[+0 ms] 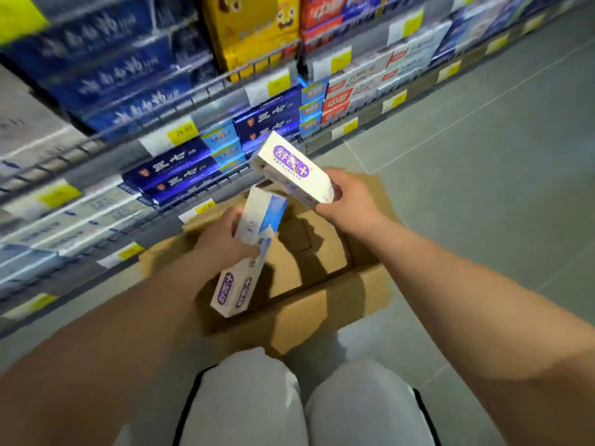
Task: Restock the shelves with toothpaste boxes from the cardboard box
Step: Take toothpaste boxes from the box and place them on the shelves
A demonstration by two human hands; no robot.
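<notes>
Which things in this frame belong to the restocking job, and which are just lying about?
Belongs to the job: cardboard box; purple-logo toothpaste box in the right hand; white-and-blue toothpaste box in the left hand; second purple-logo box below it; shelves.
Just there: dark blue boxes; yellow cartons; red-and-white boxes; price tags; floor.

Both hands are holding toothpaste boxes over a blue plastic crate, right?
Not a blue plastic crate: it is a brown cardboard box. The left hand holds one toothpaste box and the right hand holds another toothpaste box over it; the head view shows this.
</notes>
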